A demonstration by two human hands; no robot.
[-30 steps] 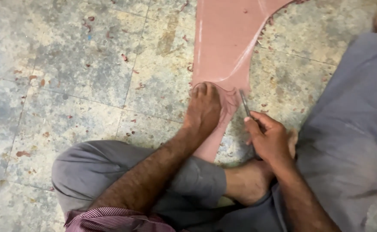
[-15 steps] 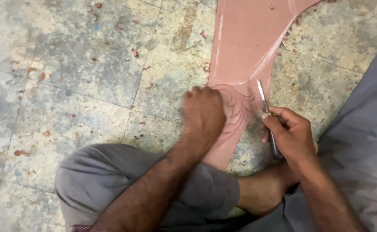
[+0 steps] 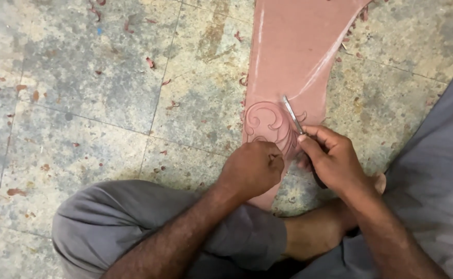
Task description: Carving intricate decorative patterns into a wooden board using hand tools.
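A long pinkish-brown wooden panel [image 3: 298,46] lies flat on the floor, narrowing toward me. A scroll pattern [image 3: 267,121] is carved into its lower part. My right hand [image 3: 332,157] grips a thin metal carving chisel [image 3: 291,113], its blade tip resting on the panel just right of the scroll. My left hand [image 3: 252,168] is curled into a fist and presses down on the panel's narrow end, just below the carving. The chisel's handle is hidden inside my right hand.
The floor is mottled grey-green stone tile [image 3: 92,93] strewn with small reddish wood chips [image 3: 150,62]. My bent left knee in grey trousers [image 3: 133,222] and bare foot [image 3: 314,232] sit below the panel. My right leg [image 3: 438,170] fills the right side.
My left hand slid down off the carving, uncovering the scroll pattern. My right hand with the chisel shifted slightly left onto the panel beside the scroll.
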